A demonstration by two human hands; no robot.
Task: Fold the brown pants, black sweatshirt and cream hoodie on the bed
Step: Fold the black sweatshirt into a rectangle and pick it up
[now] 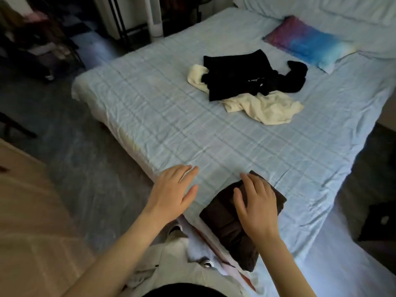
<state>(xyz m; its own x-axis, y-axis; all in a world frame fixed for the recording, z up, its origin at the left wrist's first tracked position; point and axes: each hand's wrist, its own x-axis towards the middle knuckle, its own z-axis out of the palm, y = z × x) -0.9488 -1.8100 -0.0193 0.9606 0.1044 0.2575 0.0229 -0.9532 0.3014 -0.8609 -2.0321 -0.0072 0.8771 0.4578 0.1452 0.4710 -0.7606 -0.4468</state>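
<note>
One of three garments looks finished. The brown pants lie as a compact, layered rectangle on the near edge of the bed, at about five o'clock in the view, with one narrow end reaching the mattress edge. The other two are not yet started, as far as can be judged. The black sweatshirt sprawls at about one o'clock, well apart from the pants, with one sleeve flung out toward two o'clock. It lies on top of the cream hoodie, which shows only as crumpled fabric poking out from under it at its nine o'clock and five o'clock sides. Beyond them, further toward one o'clock, rests a purple-and-blue tie-dye pillow.

The right hand lies palm down on the folded pants, covering their far half. Its fingers are spread and fairly straight, pointing toward eleven o'clock. It is pressing or patting, not gripping, and nothing is pinched. The left hand is at the pants' nine o'clock, near but apart from them, over the bare sheet at the bed's corner. It is palm down with fingers straight and close together, the thumb out to the side, and it holds nothing. Whether that palm rests on the sheet or floats just above it cannot be told. Both forearms reach forward from the bottom of the view, wrists roughly level
</note>
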